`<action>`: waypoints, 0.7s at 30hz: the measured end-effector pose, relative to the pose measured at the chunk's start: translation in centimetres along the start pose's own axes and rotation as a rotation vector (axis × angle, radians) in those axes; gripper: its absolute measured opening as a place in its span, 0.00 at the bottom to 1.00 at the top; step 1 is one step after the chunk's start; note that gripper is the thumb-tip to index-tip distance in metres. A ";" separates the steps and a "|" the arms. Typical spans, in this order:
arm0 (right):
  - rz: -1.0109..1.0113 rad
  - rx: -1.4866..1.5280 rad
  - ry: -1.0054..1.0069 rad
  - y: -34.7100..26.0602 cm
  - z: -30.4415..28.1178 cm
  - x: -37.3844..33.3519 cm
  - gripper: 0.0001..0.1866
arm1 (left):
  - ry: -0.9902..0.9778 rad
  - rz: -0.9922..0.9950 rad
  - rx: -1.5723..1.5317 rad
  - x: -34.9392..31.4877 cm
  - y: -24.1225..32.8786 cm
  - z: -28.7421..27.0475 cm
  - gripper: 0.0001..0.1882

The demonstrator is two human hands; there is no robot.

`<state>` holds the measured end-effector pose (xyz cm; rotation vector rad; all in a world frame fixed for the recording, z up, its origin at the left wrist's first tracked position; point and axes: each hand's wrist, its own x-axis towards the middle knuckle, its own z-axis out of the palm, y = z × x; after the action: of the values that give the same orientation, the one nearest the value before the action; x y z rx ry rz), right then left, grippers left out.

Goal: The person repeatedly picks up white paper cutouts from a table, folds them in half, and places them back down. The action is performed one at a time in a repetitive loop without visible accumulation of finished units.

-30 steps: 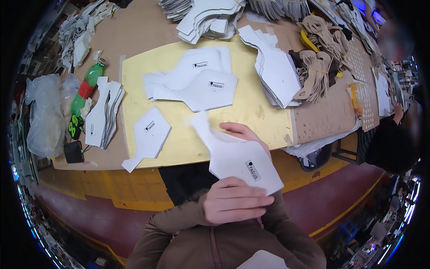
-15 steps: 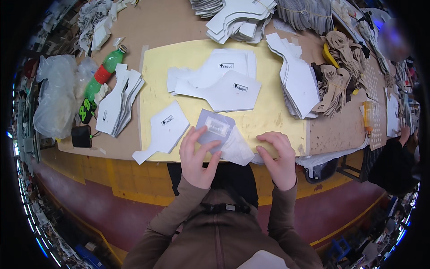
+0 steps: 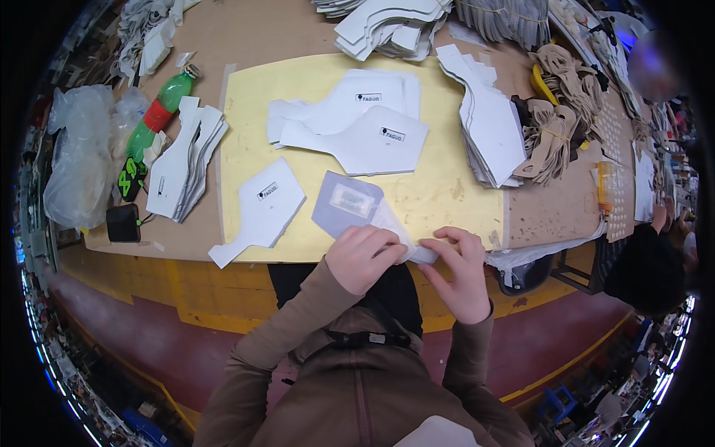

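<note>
Grey-lilac flat cut piece with a pale rectangular label lies on the yellow cutting mat, its near end under my fingers at the table's front edge. My left hand is curled, fingertips pressed down on that near end; my right hand sits just beside it, thumb and forefinger closed in a pinch on a thin white edge that sticks out past the left fingertips. I can't tell if that edge is a backing sheet or a second piece.

Risk, as I judge it: the piece hangs at the mat's lip, so a pull from the pinch could drag it off the table or crease it, since only the fingertips pin it.

Just beyond the fingers to the left is a white cut pattern piece with a small label. Further out are two overlapped white labelled pieces.

Hidden: the piece's near corner under both hands, and the stacks at the far edge are cut off.
</note>
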<state>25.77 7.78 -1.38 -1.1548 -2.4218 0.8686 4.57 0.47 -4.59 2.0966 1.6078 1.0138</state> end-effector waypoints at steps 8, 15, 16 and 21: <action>-0.001 -0.002 0.042 -0.4 1.6 0.4 0.17 | -0.019 0.014 0.017 -0.1 -0.3 0.2 0.12; 0.043 0.080 0.105 -0.5 1.3 0.7 0.13 | 0.014 -0.006 0.185 0.3 0.5 0.8 0.13; 0.065 0.097 0.113 -0.6 1.1 0.7 0.13 | 0.027 -0.022 0.173 0.3 0.6 0.9 0.13; 0.019 0.132 0.059 -1.6 0.7 0.6 0.07 | 0.095 -0.141 0.017 0.4 0.9 1.5 0.08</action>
<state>24.06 7.15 -0.88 -1.1397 -2.2728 0.9709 6.28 0.81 -4.95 1.9406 1.7880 1.0694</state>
